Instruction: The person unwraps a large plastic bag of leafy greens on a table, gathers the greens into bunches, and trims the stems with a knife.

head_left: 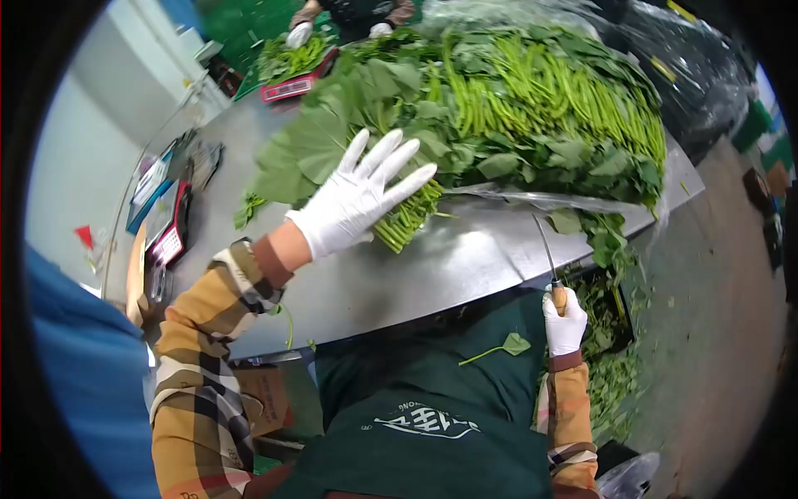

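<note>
My left hand (353, 200), in a white glove, has its fingers spread over a bundle of leafy greens (407, 223) with cut green stems. Whether the palm presses on the bundle, I cannot tell. Gripped in my gloved right hand (565, 326) is a knife (558, 293) with a wooden handle and a thin, slightly curved blade. Its blade points up and away over the front edge of the metal table (399, 287). Just beyond my left hand rises a big pile of the same greens (532, 100), stems and broad leaves together, partly on clear plastic.
Scales with red edges stand at the left (170, 224) and at the back (295, 86). Across the table are a co-worker's gloved hands (299, 35). Dark plastic bags (698, 75) lie at the back right. Leaf scraps (611, 374) cover the floor at right. A loose leaf (515, 343) lies on my apron.
</note>
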The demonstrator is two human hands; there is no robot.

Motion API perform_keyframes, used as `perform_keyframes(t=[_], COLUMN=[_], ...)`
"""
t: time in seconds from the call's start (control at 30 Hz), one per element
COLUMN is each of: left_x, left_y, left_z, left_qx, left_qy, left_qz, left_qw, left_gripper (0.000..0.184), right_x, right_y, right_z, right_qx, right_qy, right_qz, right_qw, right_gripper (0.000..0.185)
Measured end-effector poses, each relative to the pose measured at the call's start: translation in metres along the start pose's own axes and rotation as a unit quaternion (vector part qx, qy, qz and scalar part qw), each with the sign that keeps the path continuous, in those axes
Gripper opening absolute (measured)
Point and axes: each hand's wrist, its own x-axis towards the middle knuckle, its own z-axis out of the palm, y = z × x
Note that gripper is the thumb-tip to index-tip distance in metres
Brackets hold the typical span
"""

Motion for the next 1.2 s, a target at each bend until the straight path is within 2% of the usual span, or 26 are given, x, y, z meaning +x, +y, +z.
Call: perform_keyframes(t=[0.03, 0.1, 0.17, 0.23, 0.33, 0.37, 0.43, 0.47, 0.57, 0.67, 0.7, 0.77, 0.83, 0.87, 0.97, 1.0, 1.03, 1.1, 1.13, 1.17, 1.2], left_x=[-0.011, -0.042, -0.066, -0.090, -0.112, -0.116, -0.115, -0.112, -0.105, -0.101, -0.103, -0.109, -0.111, -0.111, -0.110, -0.109, -0.110, -0.109, -0.109, -0.110, -0.111], left_y=[0.003, 0.016, 0.054, 0.084, 0.133, 0.145, 0.163, 0.169, 0.182, 0.180, 0.180, 0.180, 0.180, 0.178, 0.178, 0.177, 0.178, 0.180, 0.180, 0.179, 0.177], left_z=[0.010, 0.078, 0.067, 0.095, 0.126, 0.132, 0.139, 0.143, 0.149, 0.150, 0.153, 0.162, 0.161, 0.161, 0.161, 0.162, 0.163, 0.164, 0.164, 0.163, 0.162], left_qx=[-0.007, 0.043, -0.197, -0.314, -0.407, -0.448, -0.443, -0.439, -0.428, -0.426, -0.423, -0.414, -0.429, -0.434, -0.438, -0.455, -0.448, -0.434, -0.441, -0.446, -0.450], left_qy=[-0.050, 0.033, -0.044, -0.012, 0.054, 0.076, 0.134, 0.164, 0.235, 0.278, 0.280, 0.282, 0.285, 0.288, 0.290, 0.304, 0.306, 0.312, 0.313, 0.315, 0.317], left_qz=[-0.018, 0.004, -0.019, -0.015, -0.089, -0.119, -0.192, -0.226, -0.310, -0.348, -0.335, -0.309, -0.310, -0.310, -0.320, -0.314, -0.318, -0.325, -0.324, -0.322, -0.321], left_qw=[0.999, 0.999, 0.979, 0.949, 0.907, 0.883, 0.866, 0.854, 0.816, 0.787, 0.794, 0.808, 0.799, 0.795, 0.788, 0.776, 0.778, 0.780, 0.776, 0.773, 0.771], left_gripper=[0.099, 0.105, 0.098, 0.087, 0.075, 0.068, 0.058, 0.054, 0.043, 0.033, 0.032, 0.031, 0.030, 0.029, 0.029, 0.030, 0.030, 0.031, 0.031, 0.030, 0.029], right_x=[0.006, 0.016, 0.026, 0.040, 0.064, 0.068, 0.072, 0.073, 0.046, 0.016, 0.009, 0.007, 0.014, 0.018, 0.019, 0.019, 0.017, 0.015, 0.024, 0.033, 0.030], right_y=[-0.010, -0.023, -0.025, -0.029, -0.036, -0.041, -0.057, -0.068, -0.117, -0.153, -0.163, -0.172, -0.164, -0.161, -0.212, -0.230, -0.250, -0.268, -0.246, -0.216, -0.206], right_z=[0.007, 0.019, 0.026, 0.028, 0.031, 0.036, 0.047, 0.059, 0.106, 0.157, 0.172, 0.196, 0.220, 0.225, 0.198, 0.187, 0.175, 0.161, 0.176, 0.191, 0.193], right_qx=[-0.029, -0.092, -0.128, -0.151, -0.283, -0.297, -0.317, -0.276, -0.006, 0.023, 0.058, -0.023, -0.084, -0.107, 0.101, 0.287, 0.347, 0.385, 0.307, 0.160, 0.065], right_qy=[-0.003, -0.005, -0.007, -0.037, -0.072, -0.046, 0.003, -0.032, -0.141, -0.204, -0.241, -0.259, -0.215, -0.198, -0.284, -0.355, -0.351, -0.359, -0.386, -0.435, -0.416], right_qz=[-0.003, -0.052, -0.102, -0.119, -0.150, -0.206, -0.316, -0.305, -0.320, -0.328, -0.250, -0.226, -0.296, -0.334, -0.190, -0.071, -0.085, -0.039, -0.096, -0.155, -0.171], right_qw=[1.000, 0.994, 0.986, 0.981, 0.944, 0.931, 0.894, 0.911, 0.937, 0.922, 0.936, 0.939, 0.927, 0.915, 0.934, 0.887, 0.866, 0.849, 0.865, 0.873, 0.891], right_gripper=[0.023, 0.026, 0.029, 0.036, 0.045, 0.047, 0.050, 0.050, 0.021, 0.018, 0.021, 0.027, 0.032, 0.028, 0.020, 0.015, 0.014, 0.014, 0.012, 0.013, 0.013])
